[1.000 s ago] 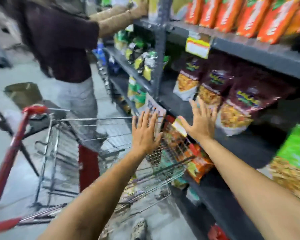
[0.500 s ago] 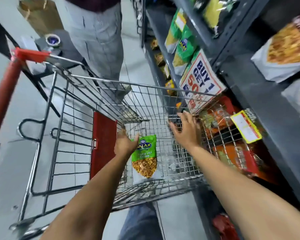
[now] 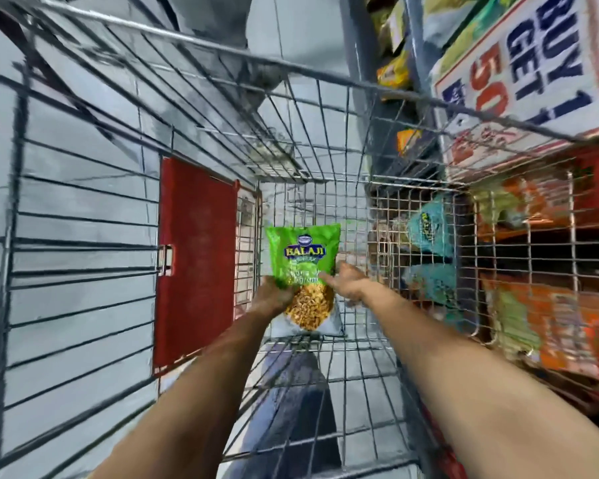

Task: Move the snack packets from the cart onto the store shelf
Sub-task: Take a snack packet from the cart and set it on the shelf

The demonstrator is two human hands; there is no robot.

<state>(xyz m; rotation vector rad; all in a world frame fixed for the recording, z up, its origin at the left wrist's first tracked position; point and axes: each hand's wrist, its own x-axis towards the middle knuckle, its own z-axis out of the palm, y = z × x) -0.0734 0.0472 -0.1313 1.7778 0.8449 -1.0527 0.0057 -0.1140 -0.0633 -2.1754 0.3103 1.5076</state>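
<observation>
Snack packet, a green plastic pouch (image 3: 303,271) printed with a blue brand label and a picture of yellow fried mix, is seen at the centre of the frame, low inside the wire cart. It is gripped at its lower left edge by the left hand (image 3: 274,297), whose fingers are closed on it. The right hand (image 3: 348,283) is laid against its right side, fingers loosely curled; whether it truly grips cannot be told. Half a second ago the packet lay flat on the cart floor with the left hand only beside it and the right hand on the mesh; now both hands have been brought onto it, so the pick-up is judged under way. Around them the grey metal wire cart (image 3: 325,371) with its red panel (image 3: 196,261) is seen. At the right of the frame the store shelf (image 3: 540,281), filled with orange packets, is seen through the mesh, where the packet is still to be placed.
</observation>
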